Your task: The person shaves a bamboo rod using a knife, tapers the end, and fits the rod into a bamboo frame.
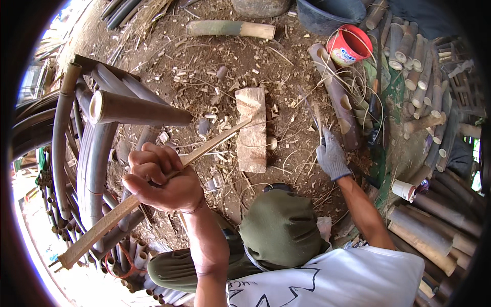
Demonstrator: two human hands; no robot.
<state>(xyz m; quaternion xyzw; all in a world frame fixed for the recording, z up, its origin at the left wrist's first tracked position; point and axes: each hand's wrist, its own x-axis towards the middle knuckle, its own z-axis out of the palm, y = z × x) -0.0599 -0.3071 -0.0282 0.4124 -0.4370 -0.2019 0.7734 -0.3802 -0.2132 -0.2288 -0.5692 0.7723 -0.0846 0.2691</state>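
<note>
My left hand (166,176), bare, is closed around a long split bamboo strip (105,225). The strip slants from the lower left up to the right, and its far end lies over a flat, pale, notched wooden block (252,151) on the ground. Further right, my right hand (333,157) wears a grey knit glove and grips a knife (313,113). Its long, narrow blade points away from me, apart from the strip. The fingers hide the knife's handle.
At left stands a bamboo frame (99,148) with a thick pole (143,109) jutting inward. A notched bamboo length (335,97), a red bucket (353,45) and a dark tub (327,18) are at upper right. Cut bamboo (424,233) is stacked at right; chips litter the ground.
</note>
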